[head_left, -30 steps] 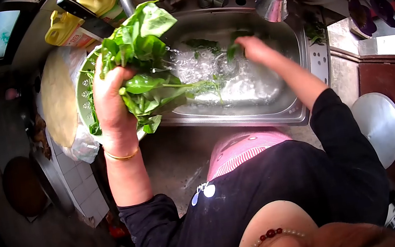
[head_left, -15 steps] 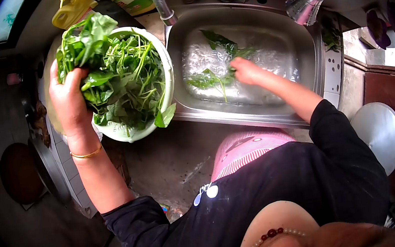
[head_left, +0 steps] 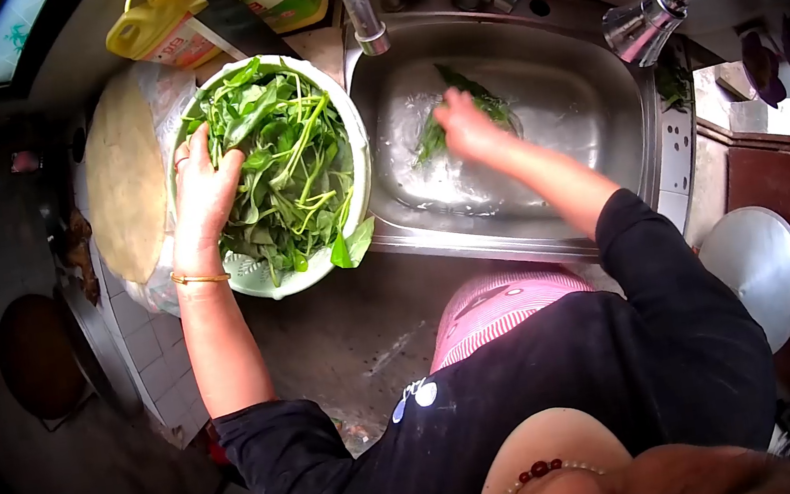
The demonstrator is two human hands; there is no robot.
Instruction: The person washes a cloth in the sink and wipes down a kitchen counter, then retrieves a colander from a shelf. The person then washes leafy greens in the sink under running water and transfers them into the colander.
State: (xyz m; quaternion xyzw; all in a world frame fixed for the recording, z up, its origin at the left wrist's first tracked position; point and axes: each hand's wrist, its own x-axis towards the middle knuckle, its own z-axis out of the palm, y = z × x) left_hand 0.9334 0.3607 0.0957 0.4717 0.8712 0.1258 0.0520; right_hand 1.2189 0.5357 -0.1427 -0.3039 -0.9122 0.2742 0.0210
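Observation:
A pale green plastic basin (head_left: 359, 151) is heaped with leafy greens (head_left: 289, 176) on long stalks. At the basin's left side, my left hand (head_left: 205, 188) grips some of the greens between thumb and fingers. My right hand (head_left: 471, 123), slightly blurred, is down in the steel sink (head_left: 592, 138), its fingers closed at a few loose green leaves (head_left: 486, 105) in shallow rippling water. Part of those leaves is hidden beneath the hand.
A faucet spout (head_left: 370, 33) hangs over the sink's left end, and a spray head (head_left: 639, 29) over its right. Left of the basin lies a round wooden board (head_left: 122, 174). Yellow jugs (head_left: 152, 28) and a knife-like blade (head_left: 237, 21) are behind. A round metal lid (head_left: 754, 272) stands at right.
My left hand has lowered its raised bunch of greens into the basin. My right hand has moved left and up through the water, and the scattered leaves are now drawn together beside it.

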